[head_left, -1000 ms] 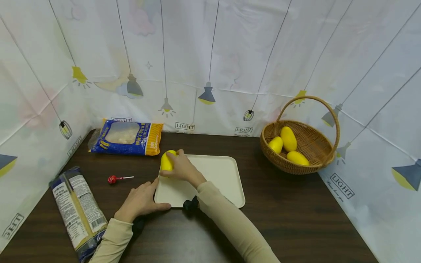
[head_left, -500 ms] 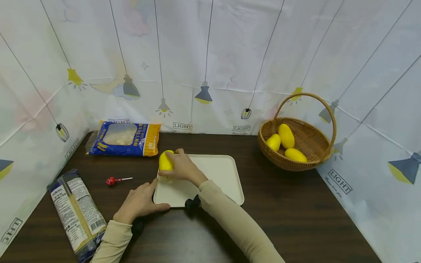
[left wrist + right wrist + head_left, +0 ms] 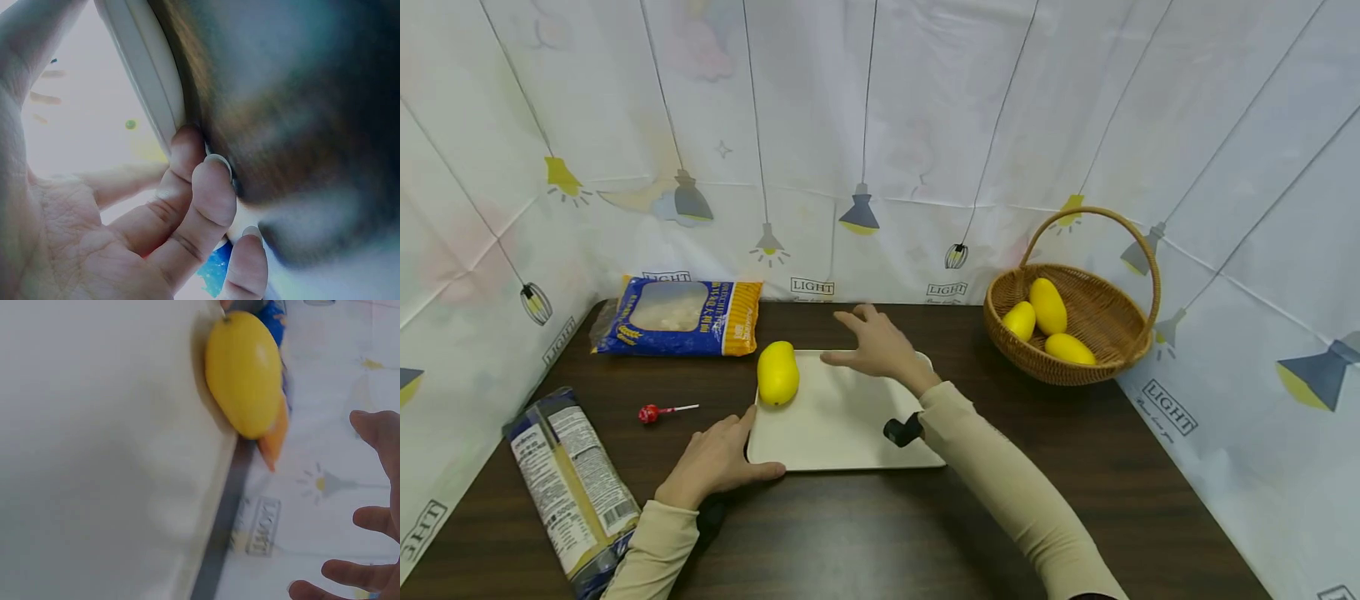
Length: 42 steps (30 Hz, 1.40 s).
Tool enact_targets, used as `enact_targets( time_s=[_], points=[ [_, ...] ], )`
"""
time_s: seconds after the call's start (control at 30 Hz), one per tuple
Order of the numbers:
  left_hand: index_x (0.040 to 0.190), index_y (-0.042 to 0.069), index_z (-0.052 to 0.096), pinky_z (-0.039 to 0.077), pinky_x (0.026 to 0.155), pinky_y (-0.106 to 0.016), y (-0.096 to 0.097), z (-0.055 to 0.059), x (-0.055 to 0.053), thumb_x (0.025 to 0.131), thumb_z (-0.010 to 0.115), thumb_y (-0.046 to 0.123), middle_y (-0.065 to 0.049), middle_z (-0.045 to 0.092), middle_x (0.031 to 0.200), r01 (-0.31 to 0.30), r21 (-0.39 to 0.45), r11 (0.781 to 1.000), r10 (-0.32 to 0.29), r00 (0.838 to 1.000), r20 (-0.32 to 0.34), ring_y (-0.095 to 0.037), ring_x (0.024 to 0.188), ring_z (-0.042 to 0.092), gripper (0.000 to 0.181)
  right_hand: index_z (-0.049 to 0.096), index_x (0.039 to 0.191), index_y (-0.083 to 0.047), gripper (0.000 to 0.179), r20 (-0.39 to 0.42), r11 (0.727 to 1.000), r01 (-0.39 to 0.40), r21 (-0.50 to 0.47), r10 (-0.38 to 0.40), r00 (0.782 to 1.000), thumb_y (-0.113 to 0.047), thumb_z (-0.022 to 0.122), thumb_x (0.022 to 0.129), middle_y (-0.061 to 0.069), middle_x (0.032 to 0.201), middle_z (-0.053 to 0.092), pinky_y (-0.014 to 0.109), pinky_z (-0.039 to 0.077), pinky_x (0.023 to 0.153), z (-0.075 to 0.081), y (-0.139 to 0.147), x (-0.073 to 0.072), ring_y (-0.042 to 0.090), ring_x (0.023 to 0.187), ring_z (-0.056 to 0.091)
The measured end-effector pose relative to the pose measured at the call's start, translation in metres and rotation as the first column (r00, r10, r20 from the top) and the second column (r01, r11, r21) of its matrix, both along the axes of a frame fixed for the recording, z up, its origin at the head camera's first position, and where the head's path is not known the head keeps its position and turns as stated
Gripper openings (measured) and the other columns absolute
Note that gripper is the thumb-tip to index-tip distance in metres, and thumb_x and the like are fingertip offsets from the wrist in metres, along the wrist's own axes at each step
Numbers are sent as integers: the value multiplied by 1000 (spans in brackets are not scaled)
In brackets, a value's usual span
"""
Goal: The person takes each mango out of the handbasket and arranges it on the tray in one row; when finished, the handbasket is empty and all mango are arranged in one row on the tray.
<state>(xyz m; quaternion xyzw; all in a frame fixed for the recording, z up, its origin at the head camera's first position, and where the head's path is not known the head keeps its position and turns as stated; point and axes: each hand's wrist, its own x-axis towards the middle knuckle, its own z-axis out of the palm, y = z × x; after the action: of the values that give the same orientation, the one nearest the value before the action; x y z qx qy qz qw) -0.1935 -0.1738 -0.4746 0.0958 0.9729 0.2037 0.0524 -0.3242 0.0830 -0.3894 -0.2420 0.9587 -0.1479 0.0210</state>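
Note:
A yellow mango (image 3: 778, 373) lies at the left end of a cream rectangular tray (image 3: 842, 437). My left hand (image 3: 717, 457) touches the tray's near left corner, thumb at the front edge and fingers along the left side. In the left wrist view, fingertips (image 3: 187, 150) rest right against the tray's rim. My right hand (image 3: 880, 346) hovers over the tray's far side with fingers spread, holding nothing. The right wrist view shows the mango (image 3: 244, 375) well apart from these fingers (image 3: 369, 519).
At the right stands a wicker basket (image 3: 1108, 333) with a tall handle and several mangoes (image 3: 1048, 307). A blue and orange food bag (image 3: 677, 317) lies at the back left. Nearer are a red lollipop (image 3: 649, 413) and a packet of noodles (image 3: 576, 492). A printed curtain (image 3: 895, 108) closes the back.
My right hand has let go of the mango and moved up and right, leaving it on the tray. The left hand stays at the tray's corner. The head view has shifted slightly.

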Motion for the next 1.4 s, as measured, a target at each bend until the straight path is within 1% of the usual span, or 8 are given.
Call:
enact_targets(
  time_s=[0.17,0.33,0.53,0.73,0.9,1.0,1.17,1.4],
  points=[
    [157,7,33,50,82,-60,-1,0,-1,71,77,70,-21,67,119,6,-6,1000,-6,1000,-13,-33,103,65,115,43,153,-22,83,-54,999,33,4,-33,998,-67,64,87,18,153,43,57,47,104,21,44,-10,40,134,50],
    [156,6,34,50,82,-60,-2,0,-1,71,77,70,-22,67,120,10,-14,1000,-10,1000,-13,-34,103,65,114,40,155,-23,84,-40,996,91,16,-90,995,-68,61,87,18,154,41,60,45,105,40,88,-16,42,133,51],
    [156,5,34,50,84,-61,0,1,-1,72,77,68,-23,66,122,12,-12,1000,-12,1000,-9,-35,106,65,114,37,157,-20,85,-20,987,154,41,-153,988,-65,62,89,23,158,35,65,36,111,58,139,-20,47,141,41],
    [154,5,37,50,85,-62,0,2,-1,72,78,68,-23,66,123,13,-5,1000,-13,1000,-19,-36,108,65,112,38,155,-11,85,-42,984,162,77,-160,986,-63,61,91,27,158,34,66,31,114,72,181,-27,51,143,35],
    [154,5,37,50,87,-61,0,1,-1,72,78,67,-22,66,123,7,-3,1000,-7,1000,-10,-35,108,64,111,36,156,-10,86,-9,977,180,111,-180,984,-64,57,93,29,159,33,70,28,113,78,210,-30,53,146,27],
    [154,5,37,50,88,-61,0,2,-1,72,78,67,-22,66,123,2,-1,1000,-2,1000,0,-34,107,64,111,36,156,-9,88,15,971,197,134,-201,979,-66,55,93,31,158,33,73,25,113,78,226,-36,55,146,24],
    [154,5,37,50,89,-60,-1,2,-1,72,78,67,-22,65,125,-2,3,1000,2,1000,4,-34,109,64,111,37,154,-3,92,49,961,194,196,-207,977,-69,52,93,33,156,35,73,24,112,76,253,-52,57,144,24],
    [153,5,39,51,88,-59,-1,2,-1,71,78,68,-20,67,122,3,4,1000,-3,1000,-1,-32,106,65,111,35,153,5,92,71,946,174,275,-200,977,-66,50,95,38,152,35,71,32,107,72,287,-81,61,135,35]
  ],
)
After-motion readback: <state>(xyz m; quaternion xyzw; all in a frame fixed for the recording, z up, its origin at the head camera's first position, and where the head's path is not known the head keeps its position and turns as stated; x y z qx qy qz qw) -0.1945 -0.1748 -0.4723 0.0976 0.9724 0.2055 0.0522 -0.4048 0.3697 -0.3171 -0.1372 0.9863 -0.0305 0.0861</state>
